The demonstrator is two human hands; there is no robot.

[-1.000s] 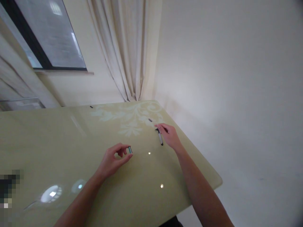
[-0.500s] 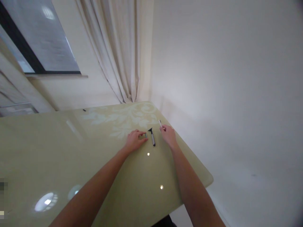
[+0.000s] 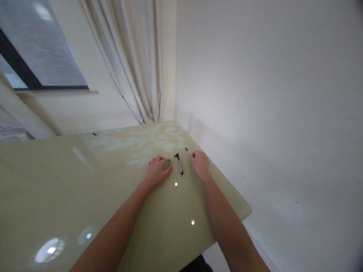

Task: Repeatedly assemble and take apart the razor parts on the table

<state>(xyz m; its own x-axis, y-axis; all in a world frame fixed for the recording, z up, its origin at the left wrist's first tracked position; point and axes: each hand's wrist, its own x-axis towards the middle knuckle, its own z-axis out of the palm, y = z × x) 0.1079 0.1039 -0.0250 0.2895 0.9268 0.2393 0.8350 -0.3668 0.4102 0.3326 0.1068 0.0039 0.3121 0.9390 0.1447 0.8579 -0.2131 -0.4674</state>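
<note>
On the pale green glossy tabletop [image 3: 159, 230], a razor [image 3: 180, 165] with a grey and black handle lies between my two hands, its head pointing away from me. My left hand [image 3: 157, 170] is closed at the thumb and fingertips around a small, short dark object with a shiny edge [image 3: 170, 163], too small to name surely. To the razor's right, my right hand [image 3: 200, 164] grips a slim whitish stick [image 3: 190, 152]. A dark end sticks out past the fingers toward the far left; the rest is hidden in the hand.
A small dark piece [image 3: 94, 134] lies by the table's far edge. Beyond that edge hang beige curtains [image 3: 136, 68] next to a window [image 3: 61, 49]. A white wall [image 3: 269, 113] runs along the table's right side.
The stick in my right hand has tipped lower and leftward, so its dark end shows more. Both hands keep their grips and the razor stays put; the whole view has shifted slightly.
</note>
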